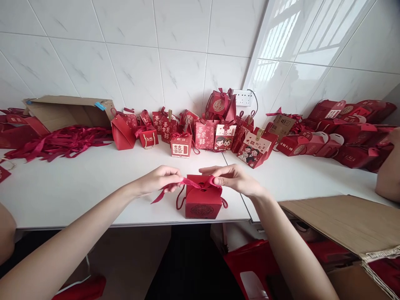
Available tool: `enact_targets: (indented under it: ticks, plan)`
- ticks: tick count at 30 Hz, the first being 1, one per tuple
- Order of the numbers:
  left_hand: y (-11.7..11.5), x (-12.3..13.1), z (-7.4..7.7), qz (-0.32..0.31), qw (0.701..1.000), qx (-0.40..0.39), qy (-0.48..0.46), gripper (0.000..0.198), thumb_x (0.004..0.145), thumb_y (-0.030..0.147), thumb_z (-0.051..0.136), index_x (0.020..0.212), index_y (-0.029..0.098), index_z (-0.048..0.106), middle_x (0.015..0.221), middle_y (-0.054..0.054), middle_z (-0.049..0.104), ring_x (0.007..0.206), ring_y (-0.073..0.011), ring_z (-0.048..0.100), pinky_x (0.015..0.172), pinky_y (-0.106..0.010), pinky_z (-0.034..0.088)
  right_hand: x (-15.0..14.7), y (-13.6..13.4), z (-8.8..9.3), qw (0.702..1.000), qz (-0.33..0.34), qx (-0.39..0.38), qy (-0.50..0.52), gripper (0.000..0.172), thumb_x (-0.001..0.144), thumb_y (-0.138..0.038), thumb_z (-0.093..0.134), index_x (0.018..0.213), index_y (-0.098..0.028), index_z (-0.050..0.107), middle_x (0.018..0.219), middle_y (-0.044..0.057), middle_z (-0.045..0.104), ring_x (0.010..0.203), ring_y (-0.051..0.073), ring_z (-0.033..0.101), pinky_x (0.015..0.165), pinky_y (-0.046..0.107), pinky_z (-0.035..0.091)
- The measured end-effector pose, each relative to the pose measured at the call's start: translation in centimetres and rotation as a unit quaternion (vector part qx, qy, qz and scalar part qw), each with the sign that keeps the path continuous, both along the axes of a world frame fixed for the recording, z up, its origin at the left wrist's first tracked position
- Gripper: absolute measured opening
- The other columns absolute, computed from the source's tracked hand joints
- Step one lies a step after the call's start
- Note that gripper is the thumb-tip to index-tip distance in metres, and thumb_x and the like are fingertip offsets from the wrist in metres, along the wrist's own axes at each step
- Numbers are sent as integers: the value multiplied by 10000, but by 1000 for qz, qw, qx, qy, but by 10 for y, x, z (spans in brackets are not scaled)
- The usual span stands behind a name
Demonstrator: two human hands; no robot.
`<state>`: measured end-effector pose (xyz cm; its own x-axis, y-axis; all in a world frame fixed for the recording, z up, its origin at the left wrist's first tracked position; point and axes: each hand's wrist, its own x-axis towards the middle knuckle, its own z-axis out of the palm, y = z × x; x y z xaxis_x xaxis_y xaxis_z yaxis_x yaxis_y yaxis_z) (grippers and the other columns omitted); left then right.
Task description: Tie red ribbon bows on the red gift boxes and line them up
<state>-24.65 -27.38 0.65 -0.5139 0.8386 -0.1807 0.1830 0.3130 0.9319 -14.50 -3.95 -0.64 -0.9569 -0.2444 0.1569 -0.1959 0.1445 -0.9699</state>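
A small red gift box (203, 204) with a dark round emblem on its front stands upright near the table's front edge. Twisted cord handles hang at both its sides. A dark red ribbon (191, 182) runs through the holes in its top. My left hand (165, 178) pinches one end of this ribbon left of the box, with a tail hanging below the fingers. On the right, my right hand (233, 178) is closed on a loop of the same ribbon above the box's top right edge. Its fingertips partly hide the back of the lid.
Several finished-looking red gift boxes (204, 134) line the wall. A heap of loose ribbons (67, 141) spills from a cardboard box (71, 114) at left. More red boxes (356, 133) are piled at right. An open carton (340, 221) stands below right. Other people's arms (389, 171) show at both sides.
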Motion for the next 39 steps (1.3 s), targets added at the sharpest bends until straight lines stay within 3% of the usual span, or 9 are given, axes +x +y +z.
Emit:
enact_targets:
  ticks: [5,13,18,21,25,29,34,36,39]
  plan:
    - [5,7,17,-10,996,-53,71,280,797,398,555,654,162,510,582,28,478,475,-72,364,467,-219,274,-9,-20,-14,994,-86,45,40,354,764,-509,639,814,-164,701,812,62,693,735,182,614,703,317,475]
    - [6,14,28,-20,961,-104,257,324,758,434,609,997,216,607,828,-8,652,720,-170,570,622,-237,390,-4,-29,-22,978,-121,125,119,221,861,-323,521,922,-200,693,900,56,675,800,176,621,775,317,473]
    - [11,22,36,14,932,-131,339,274,778,409,578,974,224,630,763,-5,646,641,-176,549,558,-239,343,-4,-35,-26,981,-154,72,94,97,815,-253,546,899,-210,567,853,33,688,771,159,634,745,307,479]
    - [13,22,38,-50,909,-123,395,162,792,234,544,928,239,632,761,5,626,646,-169,535,574,-239,330,-5,-38,-29,980,-177,39,80,172,777,-249,578,927,-214,502,788,15,685,737,155,641,733,304,479]
    - [18,22,39,-80,872,-117,469,157,818,211,518,725,190,642,780,-32,566,619,-158,497,586,-261,332,-6,-39,-29,980,-183,49,64,155,766,-252,576,912,-200,564,803,30,701,740,159,650,748,307,480]
    - [28,23,42,-110,851,-89,505,226,866,235,467,854,193,689,999,-59,551,716,-160,534,645,-270,376,-4,-39,-26,979,-167,87,73,110,776,-238,545,835,-196,628,835,28,704,761,165,643,742,293,473]
    - [43,14,41,-133,872,-59,468,230,866,219,454,892,196,682,957,-39,592,800,-168,568,702,-265,403,-3,-38,-29,973,-169,125,97,90,782,-223,526,773,-188,608,807,20,689,749,169,617,708,280,453]
    - [48,9,39,-121,893,-38,433,197,855,239,474,905,203,661,933,-20,624,815,-164,582,720,-259,418,-3,-38,-31,975,-175,100,93,60,765,-241,562,798,-192,569,777,13,682,727,166,611,688,277,454]
    - [52,1,32,-72,918,-27,389,161,833,282,497,889,207,628,837,12,648,752,-153,595,689,-255,441,-3,-39,-33,982,-168,32,80,209,732,-247,613,885,-220,473,740,-19,681,684,154,608,659,272,459]
